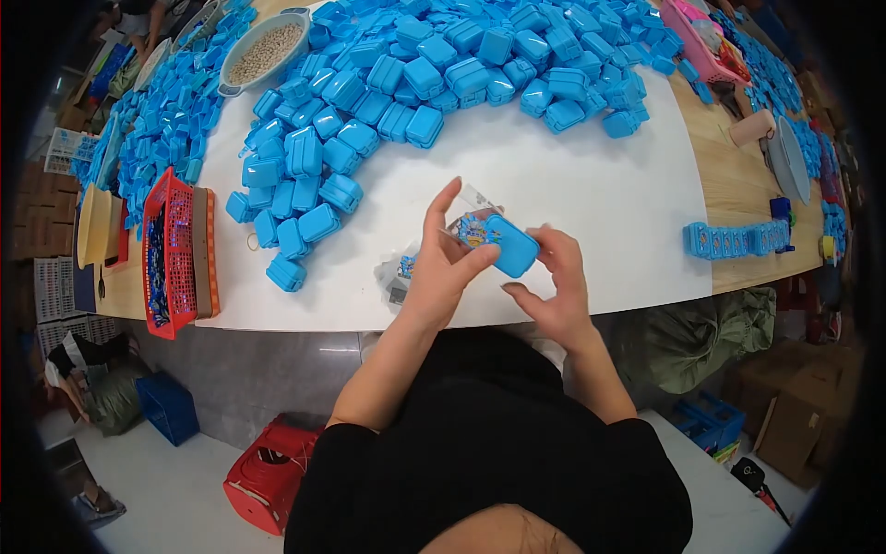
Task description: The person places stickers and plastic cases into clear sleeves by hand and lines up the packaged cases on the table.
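Over the white table top [591, 203], my left hand [446, 263] pinches a small clear bag with a colourful printed label [472, 229], its index finger raised. A blue case [513, 247] lies against the bag, between my two hands. My right hand [556, 286] is at the right side of the case, thumb and fingers apart around its edge; whether they touch it is hard to tell. Beneath my left hand, more clear printed bags [397, 282] lie on the table, partly hidden by the wrist.
A large heap of blue cases [388, 83] spreads along the back and left. A red basket [169, 254] stands at the left, a bowl of beads [266, 54] behind it. At the right are a row of blue cases [738, 240] and a pink basket [697, 42].
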`<action>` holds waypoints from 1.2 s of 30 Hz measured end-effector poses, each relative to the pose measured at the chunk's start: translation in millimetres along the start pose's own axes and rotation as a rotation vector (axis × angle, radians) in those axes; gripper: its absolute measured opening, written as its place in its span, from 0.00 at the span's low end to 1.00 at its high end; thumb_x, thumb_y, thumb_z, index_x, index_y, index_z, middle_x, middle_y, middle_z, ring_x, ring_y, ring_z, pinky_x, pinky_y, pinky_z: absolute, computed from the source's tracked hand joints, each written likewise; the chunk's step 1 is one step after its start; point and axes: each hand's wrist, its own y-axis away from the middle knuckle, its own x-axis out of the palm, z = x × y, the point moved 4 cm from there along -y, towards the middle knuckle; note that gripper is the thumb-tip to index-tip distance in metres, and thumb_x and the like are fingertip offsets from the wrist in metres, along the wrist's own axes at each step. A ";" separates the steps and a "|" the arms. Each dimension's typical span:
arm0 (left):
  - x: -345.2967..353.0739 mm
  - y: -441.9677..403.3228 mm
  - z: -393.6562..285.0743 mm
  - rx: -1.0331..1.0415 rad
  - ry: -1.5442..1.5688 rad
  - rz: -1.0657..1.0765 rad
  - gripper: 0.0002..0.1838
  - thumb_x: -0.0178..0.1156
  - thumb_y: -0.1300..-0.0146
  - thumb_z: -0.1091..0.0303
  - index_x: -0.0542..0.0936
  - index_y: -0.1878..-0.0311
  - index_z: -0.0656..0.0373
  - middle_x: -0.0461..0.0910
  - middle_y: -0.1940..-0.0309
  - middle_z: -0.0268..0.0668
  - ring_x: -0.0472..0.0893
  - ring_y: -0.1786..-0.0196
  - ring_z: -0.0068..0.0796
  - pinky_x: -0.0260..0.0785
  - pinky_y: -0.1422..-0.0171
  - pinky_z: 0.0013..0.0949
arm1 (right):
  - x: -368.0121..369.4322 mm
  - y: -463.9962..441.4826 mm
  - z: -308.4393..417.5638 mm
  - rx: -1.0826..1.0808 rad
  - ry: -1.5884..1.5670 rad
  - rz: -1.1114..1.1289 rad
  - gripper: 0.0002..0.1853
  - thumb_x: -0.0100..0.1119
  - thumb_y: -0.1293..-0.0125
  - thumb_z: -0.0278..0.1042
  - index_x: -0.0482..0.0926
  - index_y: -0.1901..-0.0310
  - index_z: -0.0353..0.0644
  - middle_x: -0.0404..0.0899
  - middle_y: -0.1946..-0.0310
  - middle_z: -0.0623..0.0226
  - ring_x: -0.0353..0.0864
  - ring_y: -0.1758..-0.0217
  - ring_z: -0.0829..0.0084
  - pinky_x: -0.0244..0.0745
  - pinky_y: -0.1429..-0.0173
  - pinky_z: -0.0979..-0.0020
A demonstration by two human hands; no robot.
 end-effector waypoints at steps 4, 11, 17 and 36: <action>0.3 1.0 -2.2 0.015 -0.069 -0.020 0.45 0.65 0.44 0.76 0.51 0.27 0.54 0.73 0.50 0.49 0.76 0.48 0.39 0.71 0.43 0.37 | -9.8 -4.8 -1.1 0.190 -0.217 0.078 0.35 0.65 0.49 0.17 0.68 0.36 0.41 0.69 0.38 0.57 0.73 0.42 0.61 0.72 0.41 0.64; 12.0 1.4 10.8 -0.034 -0.413 0.064 0.39 0.65 0.41 0.73 0.56 0.29 0.56 0.73 0.53 0.47 0.77 0.50 0.35 0.71 0.45 0.35 | -13.3 -14.4 1.5 -0.004 0.075 0.198 0.32 0.67 0.47 0.20 0.71 0.38 0.38 0.76 0.42 0.60 0.78 0.45 0.64 0.74 0.43 0.69; 12.1 1.7 15.1 0.002 -0.319 0.086 0.39 0.66 0.42 0.72 0.57 0.30 0.57 0.72 0.52 0.45 0.78 0.52 0.34 0.72 0.45 0.34 | -16.8 -8.8 -10.9 0.003 -0.013 0.182 0.32 0.66 0.49 0.19 0.72 0.39 0.38 0.77 0.44 0.60 0.78 0.46 0.64 0.73 0.42 0.69; 24.1 2.8 63.5 0.085 -0.426 0.083 0.41 0.59 0.40 0.75 0.49 0.26 0.58 0.67 0.38 0.51 0.70 0.37 0.47 0.62 0.33 0.43 | -194.6 33.5 -100.0 0.160 0.945 -0.589 0.29 0.64 0.44 0.27 0.68 0.40 0.38 0.73 0.45 0.56 0.72 0.45 0.57 0.65 0.38 0.61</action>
